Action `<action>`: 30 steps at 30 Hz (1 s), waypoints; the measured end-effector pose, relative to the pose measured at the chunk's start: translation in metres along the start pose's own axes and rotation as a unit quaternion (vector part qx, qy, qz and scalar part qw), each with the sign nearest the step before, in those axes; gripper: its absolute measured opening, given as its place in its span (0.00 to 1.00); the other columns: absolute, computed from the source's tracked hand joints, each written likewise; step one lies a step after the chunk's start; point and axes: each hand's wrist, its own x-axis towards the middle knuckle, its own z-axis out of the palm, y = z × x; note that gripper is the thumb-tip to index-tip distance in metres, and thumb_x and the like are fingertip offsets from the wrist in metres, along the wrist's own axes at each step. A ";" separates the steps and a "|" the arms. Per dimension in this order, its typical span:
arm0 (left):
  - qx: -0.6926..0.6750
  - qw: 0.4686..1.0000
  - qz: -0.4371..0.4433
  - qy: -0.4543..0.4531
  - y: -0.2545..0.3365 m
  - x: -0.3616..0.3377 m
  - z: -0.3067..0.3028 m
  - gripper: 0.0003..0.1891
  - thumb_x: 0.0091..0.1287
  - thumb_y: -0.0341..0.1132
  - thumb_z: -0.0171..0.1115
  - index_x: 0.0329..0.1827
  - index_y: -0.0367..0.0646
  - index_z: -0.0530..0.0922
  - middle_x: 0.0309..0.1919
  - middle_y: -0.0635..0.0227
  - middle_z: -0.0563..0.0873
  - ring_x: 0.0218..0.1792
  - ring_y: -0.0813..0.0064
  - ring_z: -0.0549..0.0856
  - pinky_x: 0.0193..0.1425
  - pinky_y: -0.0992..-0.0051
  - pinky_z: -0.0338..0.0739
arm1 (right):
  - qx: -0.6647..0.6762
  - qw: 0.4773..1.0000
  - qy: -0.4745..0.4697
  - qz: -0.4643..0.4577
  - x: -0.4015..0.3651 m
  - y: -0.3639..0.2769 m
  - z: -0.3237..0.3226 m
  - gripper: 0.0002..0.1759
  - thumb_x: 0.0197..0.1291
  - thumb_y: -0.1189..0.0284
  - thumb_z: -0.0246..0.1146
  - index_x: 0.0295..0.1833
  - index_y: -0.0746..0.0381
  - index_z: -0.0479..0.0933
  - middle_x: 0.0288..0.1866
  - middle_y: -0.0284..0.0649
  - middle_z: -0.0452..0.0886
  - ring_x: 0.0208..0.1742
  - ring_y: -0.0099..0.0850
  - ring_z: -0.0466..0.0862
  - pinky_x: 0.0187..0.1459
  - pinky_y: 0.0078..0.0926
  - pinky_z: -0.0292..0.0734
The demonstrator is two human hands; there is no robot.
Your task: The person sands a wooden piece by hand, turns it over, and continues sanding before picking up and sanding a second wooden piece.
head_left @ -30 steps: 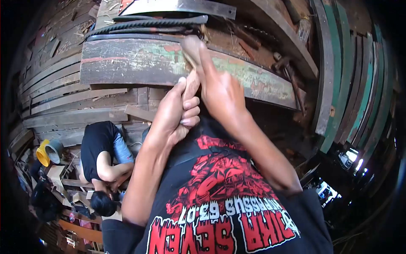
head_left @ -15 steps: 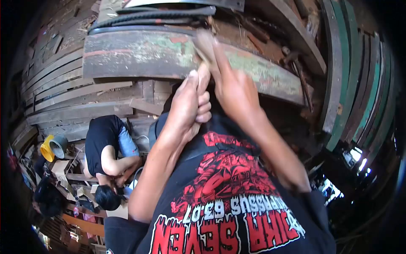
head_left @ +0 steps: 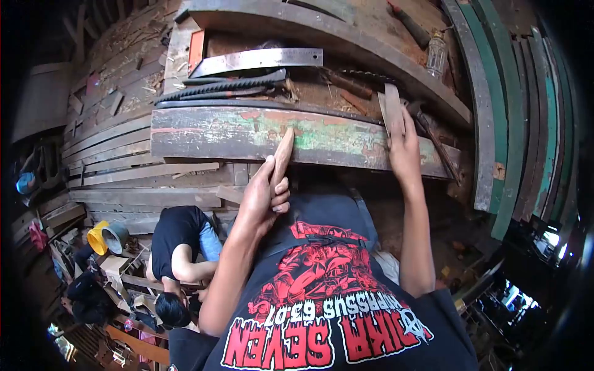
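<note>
My left hand point(head_left: 265, 193) is closed around a slim wooden piece point(head_left: 284, 149) with a tapered tip. That tip points up and overlaps the near face of a thick beam point(head_left: 210, 133) with worn green and red paint. Over the beam's right part, my right hand point(head_left: 405, 151) is closed on a flat greyish-tan strip point(head_left: 392, 108), its fingers along one side. I cannot tell what the strip is made of. The two hands are well apart, the wooden piece on the left and the strip on the right.
Behind the beam lie a metal try square point(head_left: 266, 59) with an orange stock, a twisted bar point(head_left: 229, 88), a hammer point(head_left: 427, 120) and a glass bottle point(head_left: 437, 55). Long planks point(head_left: 513, 123) stand at right. A person point(head_left: 179, 247) bends over at left, beside a yellow bucket point(head_left: 97, 237).
My right hand has moved right with the strip, away from the wooden piece, where the two were together. The left hand still holds the piece, and the view has shifted.
</note>
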 end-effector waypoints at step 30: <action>0.287 0.838 0.420 -0.196 -0.007 -0.056 0.240 0.32 0.69 0.25 0.72 0.76 0.37 0.72 0.59 0.57 0.87 0.62 0.66 0.87 0.69 0.62 0.81 | 0.080 0.989 0.092 -0.083 -0.016 0.108 -0.068 0.30 0.78 0.59 0.64 0.76 0.66 0.73 0.65 0.60 0.85 0.67 0.51 0.86 0.67 0.42 0.78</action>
